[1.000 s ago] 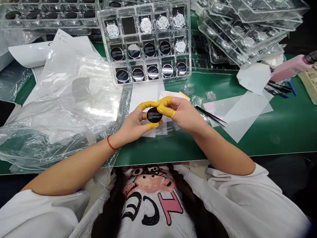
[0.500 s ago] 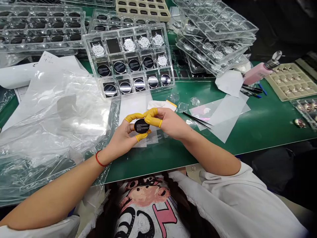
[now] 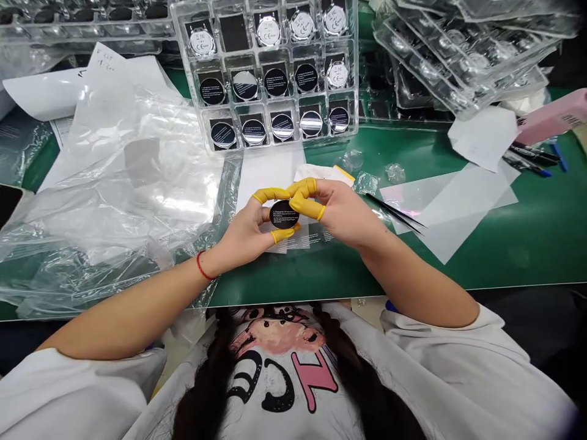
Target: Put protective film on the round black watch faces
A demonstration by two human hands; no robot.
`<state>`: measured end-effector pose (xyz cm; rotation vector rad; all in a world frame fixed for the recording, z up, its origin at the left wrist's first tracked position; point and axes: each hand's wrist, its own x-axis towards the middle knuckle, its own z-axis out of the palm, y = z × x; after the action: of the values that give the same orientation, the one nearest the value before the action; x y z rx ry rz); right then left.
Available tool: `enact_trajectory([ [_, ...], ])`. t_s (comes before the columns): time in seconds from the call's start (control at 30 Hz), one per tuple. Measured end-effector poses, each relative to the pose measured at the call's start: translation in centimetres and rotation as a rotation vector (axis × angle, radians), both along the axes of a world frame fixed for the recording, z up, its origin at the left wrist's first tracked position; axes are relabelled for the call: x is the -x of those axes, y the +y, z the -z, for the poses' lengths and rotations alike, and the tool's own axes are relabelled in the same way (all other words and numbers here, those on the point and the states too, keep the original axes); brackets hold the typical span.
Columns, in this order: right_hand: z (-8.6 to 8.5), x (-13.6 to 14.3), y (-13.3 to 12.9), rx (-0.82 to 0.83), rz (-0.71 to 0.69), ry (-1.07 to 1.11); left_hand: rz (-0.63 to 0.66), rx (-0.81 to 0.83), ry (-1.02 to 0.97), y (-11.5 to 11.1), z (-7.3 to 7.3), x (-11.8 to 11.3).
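Note:
A round black watch face (image 3: 284, 215) printed with small white lines of text is held up over the table, its printed side towards me. My left hand (image 3: 257, 227) grips it by the rim, thumb below and fingers above, with yellow finger cots on. My right hand (image 3: 323, 205), in yellow cots too, pinches at the watch face's upper right edge. Whether a film edge lies between those fingertips is too small to tell. Behind the hands, a clear plastic tray (image 3: 219, 110) stands tilted, holding several watch faces, some text side up and some silver back up. One upper pocket holds no watch face.
Left lies crumpled clear plastic wrap (image 3: 169, 195) over papers. Under the hands are printed clear film sheets (image 3: 316, 235). Black tweezers (image 3: 397, 214) and translucent sheets (image 3: 452, 223) rest to the right, near a pink bottle (image 3: 553, 116), pens and stacked clear trays (image 3: 463, 55).
The camera view has tilted down and turned left, so the table things appear higher and further right. Both hands keep nearly the same grip on the watch face.

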<state>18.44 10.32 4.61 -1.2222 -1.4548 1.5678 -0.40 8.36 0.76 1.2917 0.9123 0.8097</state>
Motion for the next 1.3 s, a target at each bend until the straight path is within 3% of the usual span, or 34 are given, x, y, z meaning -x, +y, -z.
enact_trajectory([
  [0.3, -0.32, 0.04, -0.09, -0.071, 0.003, -0.109, 0.009, -0.025, -0.019, 0.08, -0.24, -0.14],
  [1.3, 0.05, 0.23, -0.19, -0.183, 0.047, -0.181, 0.033, 0.006, -0.036, -0.13, -0.34, -0.17],
])
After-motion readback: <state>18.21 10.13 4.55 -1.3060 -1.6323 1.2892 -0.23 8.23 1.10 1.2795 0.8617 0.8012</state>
